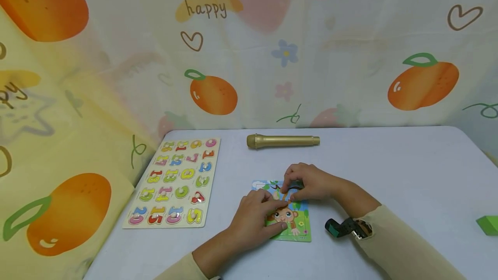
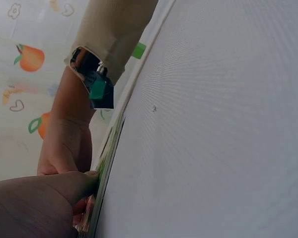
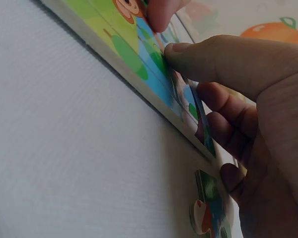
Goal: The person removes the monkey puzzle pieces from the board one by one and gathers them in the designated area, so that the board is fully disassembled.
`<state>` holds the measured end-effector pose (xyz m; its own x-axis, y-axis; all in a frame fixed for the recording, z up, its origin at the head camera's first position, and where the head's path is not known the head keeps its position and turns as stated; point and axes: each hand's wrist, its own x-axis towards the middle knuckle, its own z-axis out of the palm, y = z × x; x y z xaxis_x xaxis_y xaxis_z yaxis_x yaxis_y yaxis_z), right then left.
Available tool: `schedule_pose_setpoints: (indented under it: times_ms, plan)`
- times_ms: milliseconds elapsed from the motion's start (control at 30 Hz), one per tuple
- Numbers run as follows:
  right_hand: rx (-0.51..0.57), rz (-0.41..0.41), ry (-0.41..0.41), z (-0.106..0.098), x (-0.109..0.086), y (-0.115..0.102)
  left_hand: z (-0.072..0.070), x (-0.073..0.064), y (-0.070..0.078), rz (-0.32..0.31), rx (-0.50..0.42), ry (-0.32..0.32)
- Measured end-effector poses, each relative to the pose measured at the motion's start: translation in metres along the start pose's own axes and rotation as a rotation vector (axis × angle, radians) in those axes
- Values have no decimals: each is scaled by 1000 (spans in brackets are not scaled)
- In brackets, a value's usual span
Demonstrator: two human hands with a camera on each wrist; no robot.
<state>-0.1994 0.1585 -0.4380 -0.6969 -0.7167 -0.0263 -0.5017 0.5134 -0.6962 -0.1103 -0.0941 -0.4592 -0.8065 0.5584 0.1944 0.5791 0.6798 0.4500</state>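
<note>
A small jigsaw board with a monkey picture [image 1: 299, 232] lies flat on the table. My left hand [image 1: 256, 217] rests over its left side, index finger and thumb stretched across the picture. From the far right, my right hand [image 1: 311, 182] reaches over the upper part, fingers bent and thumb opposite them, pinching a puzzle piece there. The fingers largely cover that piece. In the right wrist view, the right thumb [image 3: 188, 59] is at the picture's surface, close to a left fingertip [image 3: 161, 15]. A loose puzzle piece [image 3: 203, 210] lies just off the board's edge, under the right hand.
A number peg board [image 1: 171, 224] lies to the left. Behind the jigsaw is a gold toy microphone [image 1: 284, 141]. A green block [image 1: 488, 225] sits at the right edge. A dark wrist device [image 1: 346, 228] hangs at the right sleeve. A fruit-print cloth [image 1: 330, 77] hangs behind the table.
</note>
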Motion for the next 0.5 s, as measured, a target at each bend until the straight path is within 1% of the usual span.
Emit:
schedule_pose_setpoints:
  times_ms: [233,500]
  plan:
    - [-13,-22,2,2,-2,2,0,0,1,-4,3,-4]
    - [8,-23,-2,1,-3,-1,0,0,1,-2,10,0]
